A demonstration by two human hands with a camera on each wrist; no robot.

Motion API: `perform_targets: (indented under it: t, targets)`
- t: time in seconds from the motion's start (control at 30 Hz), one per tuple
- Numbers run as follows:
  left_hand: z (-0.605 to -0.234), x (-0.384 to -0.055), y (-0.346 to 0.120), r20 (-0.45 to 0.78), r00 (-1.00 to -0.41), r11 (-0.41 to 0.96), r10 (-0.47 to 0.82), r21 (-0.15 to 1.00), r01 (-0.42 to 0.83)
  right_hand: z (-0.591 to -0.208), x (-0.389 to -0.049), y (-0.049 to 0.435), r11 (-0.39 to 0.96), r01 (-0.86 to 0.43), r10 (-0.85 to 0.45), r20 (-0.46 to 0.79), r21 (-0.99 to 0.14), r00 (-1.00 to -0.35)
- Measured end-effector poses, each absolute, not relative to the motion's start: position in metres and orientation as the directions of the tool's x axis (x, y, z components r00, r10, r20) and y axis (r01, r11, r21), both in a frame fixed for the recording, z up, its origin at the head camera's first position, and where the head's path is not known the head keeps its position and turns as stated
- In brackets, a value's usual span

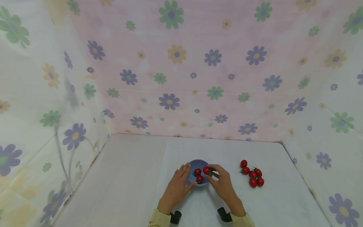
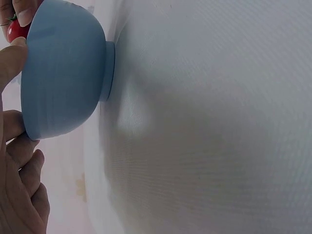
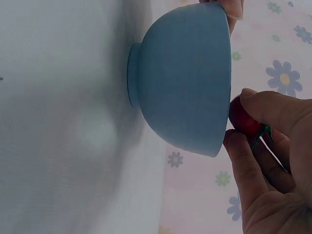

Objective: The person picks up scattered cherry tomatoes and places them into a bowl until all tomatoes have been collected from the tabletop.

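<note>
A small blue bowl (image 1: 198, 161) stands on the white table with two red cherry tomatoes (image 1: 199, 179) inside. My left hand (image 1: 177, 186) rests against the left side of the bowl, fingers straight along the rim and thumb at its near edge. In the left wrist view those fingers (image 2: 24, 158) touch the bowl's wall (image 2: 63, 73). Over the right part of the bowl, my right hand (image 1: 222, 184) pinches another cherry tomato (image 1: 206, 170) between thumb and fingers. Its green stem shows in the right wrist view, where the tomato (image 3: 242, 119) is at the rim.
Several more cherry tomatoes (image 1: 253, 174) lie in a loose group on the table (image 1: 136, 176), to the right of the right hand. Flower-patterned cloth (image 1: 175, 78) stands as walls behind and on both sides of the table.
</note>
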State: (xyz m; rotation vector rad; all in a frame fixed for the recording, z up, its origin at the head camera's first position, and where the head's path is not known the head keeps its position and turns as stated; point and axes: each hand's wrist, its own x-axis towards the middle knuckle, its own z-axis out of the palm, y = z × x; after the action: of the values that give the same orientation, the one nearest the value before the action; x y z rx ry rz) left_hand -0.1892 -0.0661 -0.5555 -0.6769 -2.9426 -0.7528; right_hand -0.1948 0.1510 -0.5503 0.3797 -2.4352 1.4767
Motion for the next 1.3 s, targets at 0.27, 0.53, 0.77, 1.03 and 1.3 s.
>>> perform_targets:
  t: [0.27,0.53,0.77,1.03,1.3]
  targets:
    - [-0.5579,-0.1901,-0.0666,0.134,-0.907,0.789,0.398,0.455,0.414,-0.5494,-0.1961,0.1476,0.468,-0.327,-0.073,0.333,-0.821,-0.94]
    - [-0.5572,-0.1884,-0.0648,0.135,-0.906,0.8,0.401,0.429,0.419,-0.5489,-0.1958,0.148,0.472,-0.309,-0.068,0.315,-0.826,-0.947]
    - [-0.5561,-0.1885,-0.0651,0.139,-0.906,0.798,0.4,0.433,0.419,-0.5489,-0.1958,0.148,0.467,-0.308,-0.061,0.317,-0.829,-0.947]
    - [-0.5592,-0.1894,-0.0656,0.124,-0.911,0.802,0.394,0.437,0.407,-0.5505,-0.1965,0.1473,0.458,-0.299,-0.06,0.307,-0.837,-0.95]
    - [-0.5564,-0.1876,-0.0656,0.146,-0.907,0.799,0.395,0.432,0.418,-0.5515,-0.1966,0.1468,0.454,-0.293,-0.067,0.295,-0.841,-0.953]
